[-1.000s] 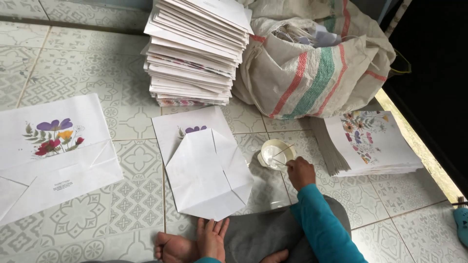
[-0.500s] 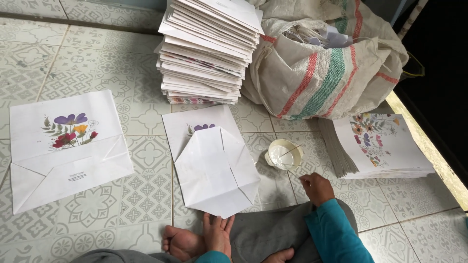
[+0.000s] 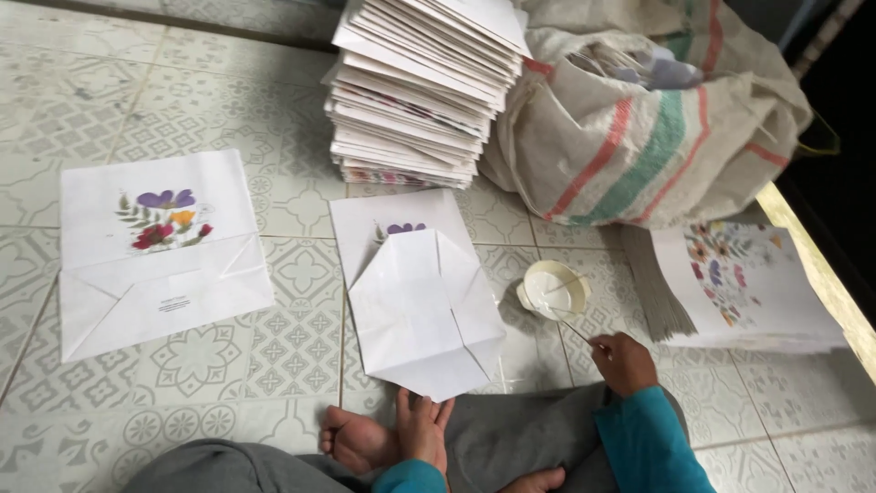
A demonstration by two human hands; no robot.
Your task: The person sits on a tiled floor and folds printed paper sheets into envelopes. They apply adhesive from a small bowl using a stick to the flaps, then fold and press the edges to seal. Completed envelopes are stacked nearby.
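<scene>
Two hands are in view, and both are yours. Your right hand (image 3: 623, 362) is curled shut around a thin stick (image 3: 573, 329). The stick points up toward a small white bowl (image 3: 553, 290) on the floor. You cannot tell if the tip touches the bowl.

Your left hand (image 3: 421, 428) lies near your bare foot (image 3: 358, 441). Its fingers are stretched out flat and close together. The fingertips press on the bottom corner of a folded white paper bag (image 3: 422, 315). That bag lies flat on the tiled floor (image 3: 228, 361), right in front of your legs. A little purple flower shows at its top.

Left of it lies another flat paper bag (image 3: 160, 251) with purple, yellow and red flowers on it. It is well apart from your hands.

Behind the folded bag stands a tall stack of paper bags (image 3: 422, 91). Beside the stack sits a big cloth sack (image 3: 639, 137) with red and green stripes. To the right of the bowl lies a lower pile of flowered sheets (image 3: 739, 288).
</scene>
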